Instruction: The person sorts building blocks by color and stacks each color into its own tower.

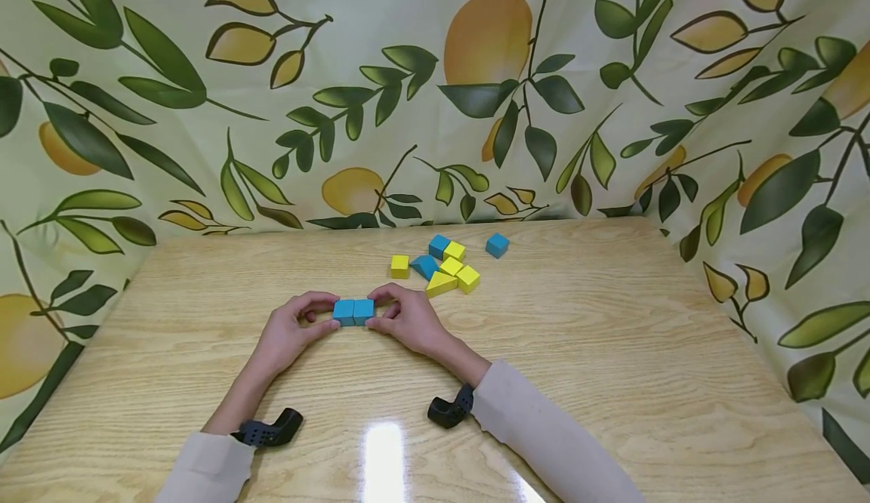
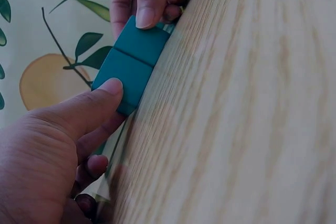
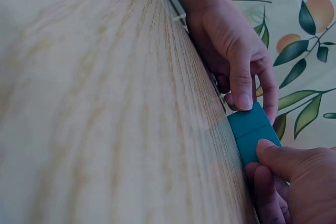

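Two blue blocks sit side by side on the wooden table, their faces together. My left hand (image 1: 287, 334) pinches the left blue block (image 1: 343, 313) between thumb and fingers. On the other side, my right hand (image 1: 411, 317) pinches the right blue block (image 1: 363, 312) the same way. In the left wrist view a thin seam shows between the left block (image 2: 122, 78) and the right block (image 2: 140, 40). The right wrist view has both thumbs on the near faces of the blocks, with the other fingers partly hidden behind.
Beyond the hands lies a loose group of blocks: a blue triangular block (image 1: 425, 266), a yellow triangular block (image 1: 442, 284), a blue cube (image 1: 439, 246) and several yellow cubes (image 1: 468, 279). Another blue cube (image 1: 498, 245) stands apart to the right. A patterned cloth (image 1: 408, 133) hangs behind the table (image 1: 612, 382).
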{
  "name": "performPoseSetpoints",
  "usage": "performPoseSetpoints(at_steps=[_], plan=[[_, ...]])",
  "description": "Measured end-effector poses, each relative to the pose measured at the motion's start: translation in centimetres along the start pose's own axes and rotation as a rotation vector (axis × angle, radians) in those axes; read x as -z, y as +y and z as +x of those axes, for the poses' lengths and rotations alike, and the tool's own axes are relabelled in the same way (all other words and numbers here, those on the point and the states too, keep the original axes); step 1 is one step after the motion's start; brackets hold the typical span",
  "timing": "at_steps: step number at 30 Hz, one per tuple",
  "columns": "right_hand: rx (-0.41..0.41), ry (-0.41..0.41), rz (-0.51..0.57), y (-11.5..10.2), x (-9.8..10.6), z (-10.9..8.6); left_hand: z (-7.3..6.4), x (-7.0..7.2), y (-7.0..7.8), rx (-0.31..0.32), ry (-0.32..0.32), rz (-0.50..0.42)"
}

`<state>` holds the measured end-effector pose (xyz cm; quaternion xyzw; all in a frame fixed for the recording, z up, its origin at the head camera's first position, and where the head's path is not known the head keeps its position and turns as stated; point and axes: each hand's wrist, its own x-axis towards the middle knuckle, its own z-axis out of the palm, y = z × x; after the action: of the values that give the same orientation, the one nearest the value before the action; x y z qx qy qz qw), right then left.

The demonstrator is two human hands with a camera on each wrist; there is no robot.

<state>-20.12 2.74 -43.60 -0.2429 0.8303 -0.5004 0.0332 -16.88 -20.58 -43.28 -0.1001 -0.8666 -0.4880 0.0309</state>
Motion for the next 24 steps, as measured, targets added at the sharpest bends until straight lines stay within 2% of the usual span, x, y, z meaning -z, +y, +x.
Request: performPoseSetpoints(at_steps=[17, 24], plan=[[0.019, -0.025, 0.012, 0.07, 0.07, 0.12, 0.06, 0.0, -0.35, 0.012, -0.009, 0.0], [0.014, 0.004, 0.061, 0.04, 0.32, -0.24, 0.03, -0.09, -0.32, -0.002, -0.008, 0.022]])
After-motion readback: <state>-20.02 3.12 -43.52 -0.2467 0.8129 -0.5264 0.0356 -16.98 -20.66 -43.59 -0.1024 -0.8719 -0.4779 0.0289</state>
